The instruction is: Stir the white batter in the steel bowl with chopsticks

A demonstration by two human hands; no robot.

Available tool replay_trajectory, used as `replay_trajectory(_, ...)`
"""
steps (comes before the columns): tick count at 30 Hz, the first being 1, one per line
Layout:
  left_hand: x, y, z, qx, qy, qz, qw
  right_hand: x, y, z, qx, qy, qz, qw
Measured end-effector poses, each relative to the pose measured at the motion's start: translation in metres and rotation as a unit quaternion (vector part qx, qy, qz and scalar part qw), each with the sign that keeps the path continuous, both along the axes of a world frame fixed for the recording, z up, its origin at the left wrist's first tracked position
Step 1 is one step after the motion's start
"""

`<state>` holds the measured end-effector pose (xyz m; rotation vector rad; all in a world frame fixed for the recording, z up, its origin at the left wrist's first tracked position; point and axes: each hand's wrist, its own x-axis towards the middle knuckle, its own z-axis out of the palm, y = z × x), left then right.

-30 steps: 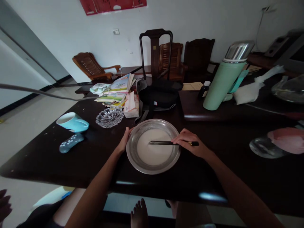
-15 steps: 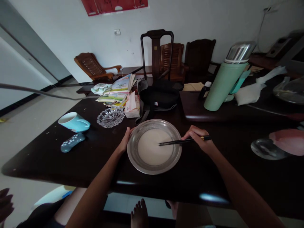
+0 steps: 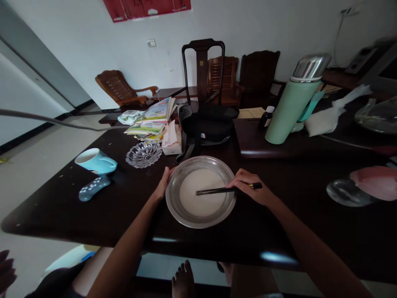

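A round steel bowl (image 3: 173, 211) with a pale, milky liquid (image 3: 201, 203) in it stands on the dark table in front of me. My left hand (image 3: 163, 184) grips the bowl's left rim, its fingers partly hidden behind the wall. Above the right rim, my right hand (image 3: 248, 186) is closed around a pair of black chopsticks (image 3: 217, 190). Their tips dip into the liquid near the bowl's middle, and their gold-banded ends stick out to the right of the hand.
Left of the bowl are a light blue mug (image 3: 96, 161), a game controller (image 3: 94, 188) and a cut-glass dish (image 3: 143, 155). Behind it lie a tissue pack (image 3: 172, 142), booklets (image 3: 155, 118) and a black bag (image 3: 209, 124). A green thermos (image 3: 291, 105) and a tied white bag (image 3: 325, 120) stand to the right.
My right hand moved right, drawing the chopsticks across the liquid, then came back left with their tips near the middle. My left hand has stayed on the rim.
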<state>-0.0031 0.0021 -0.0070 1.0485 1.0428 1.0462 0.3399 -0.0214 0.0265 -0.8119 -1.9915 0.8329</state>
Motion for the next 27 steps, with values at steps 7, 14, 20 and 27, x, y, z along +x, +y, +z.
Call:
replay_trajectory(7, 0.0017, 0.0016, 0.0025, -0.003, 0.011, 0.004, 1.000, 0.0062, 0.0013, 0.0019, -0.006, 0.042, -0.086, 0.995)
replay_trajectory(14, -0.0007, 0.0037, -0.0015, -0.012, 0.018, 0.015, 1.000, 0.0028, 0.0016, -0.0001, 0.024, -0.001, -0.039, 0.999)
replay_trajectory(20, -0.0001, 0.0037, -0.0006, 0.006, 0.008, -0.004, 1.000, 0.0053, 0.0018, 0.0009, -0.015, 0.014, -0.042, 0.999)
replay_trajectory(27, 0.0023, 0.0017, 0.0029, -0.001, 0.006, 0.000, 1.000, 0.0074, 0.0029, -0.0006, 0.011, 0.008, -0.078, 0.997)
